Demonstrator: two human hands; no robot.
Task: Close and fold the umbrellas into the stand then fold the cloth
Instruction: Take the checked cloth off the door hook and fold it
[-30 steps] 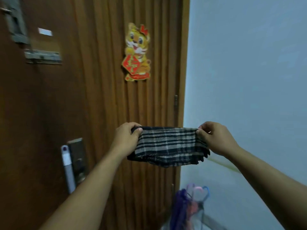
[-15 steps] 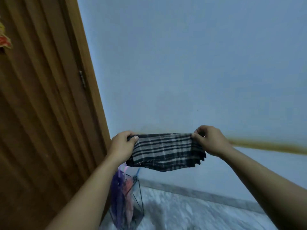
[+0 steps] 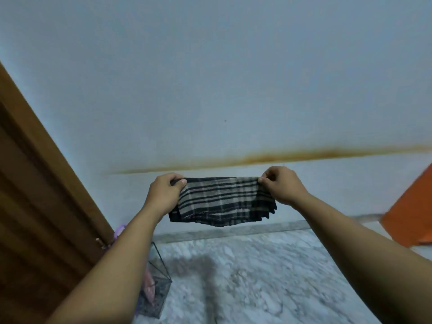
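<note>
The floor [image 3: 268,277] is pale marble with grey veining, spreading from the near edge to a grey skirting strip [image 3: 233,230] where it meets the far wall. At the left, beside the wooden door, a black wire-framed stand [image 3: 159,288] rests directly on it, with pink and purple umbrellas [image 3: 148,291] inside; a forearm hides much of it. A dark shadow lies on the marble just right of the stand. At the far right, an orange object [image 3: 411,211] sits on the floor.

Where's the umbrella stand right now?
Head view, lower left: the wire umbrella stand sits on the marble floor beside the wooden door, partly behind the left forearm.
</note>
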